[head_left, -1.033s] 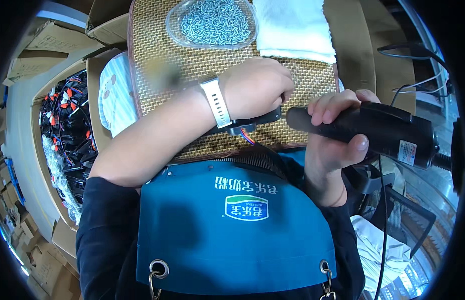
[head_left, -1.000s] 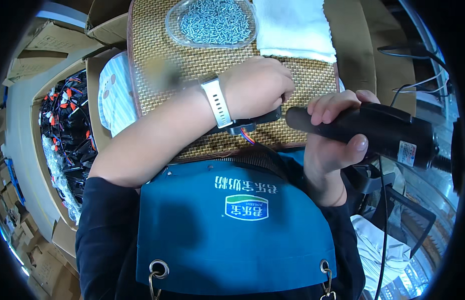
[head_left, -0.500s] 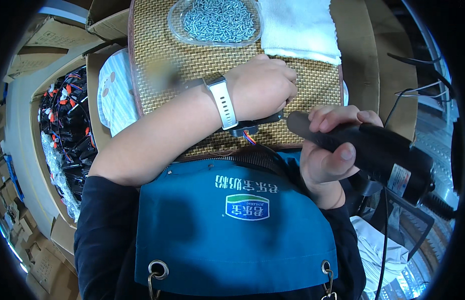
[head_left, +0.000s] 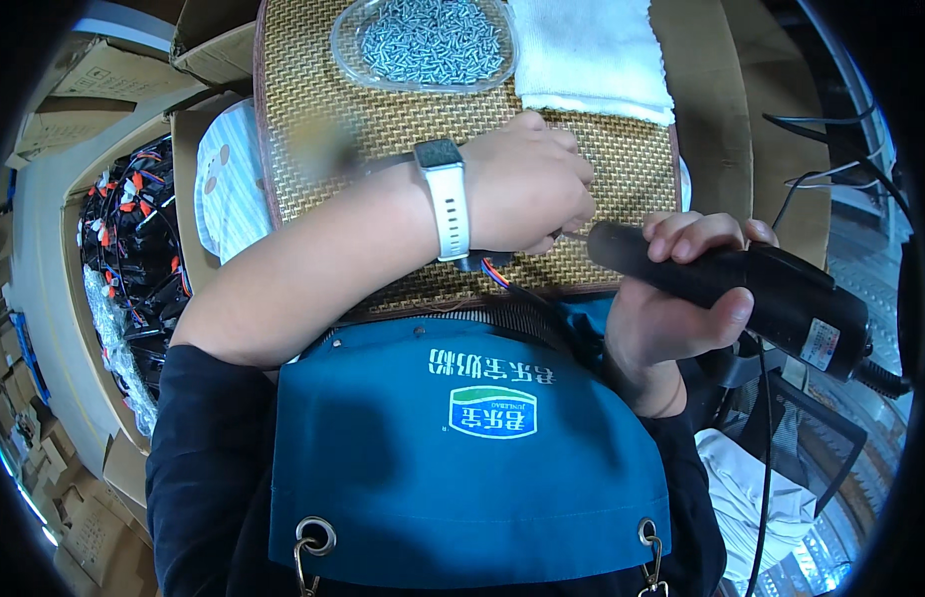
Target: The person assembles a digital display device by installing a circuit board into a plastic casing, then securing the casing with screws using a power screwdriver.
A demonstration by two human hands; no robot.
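Observation:
My right hand (head_left: 686, 298) is wrapped around a black corded electric screwdriver (head_left: 771, 298), its nose aimed left and its thin bit reaching toward my left hand (head_left: 527, 184). The fingers of that left hand are curled down over a small dark part with coloured wires (head_left: 494, 274), which rests on the woven mat (head_left: 403, 124). Most of this part is hidden under the hand, so I cannot tell whether the bit touches it. On my left wrist sits a watch with a white strap (head_left: 448, 209).
At the mat's far edge stand a clear tub of silver screws (head_left: 433, 45) and a folded white cloth (head_left: 592, 55). To the left, a carton holds several black parts with wires (head_left: 134, 229). Black cables (head_left: 766, 458) hang at the right. A blue apron (head_left: 383, 478) covers my front.
The screwdriver has shifted slightly right, and its bit now shows. My right thumb has moved along the grip. My left hand has come down a little over the part, covering more of it.

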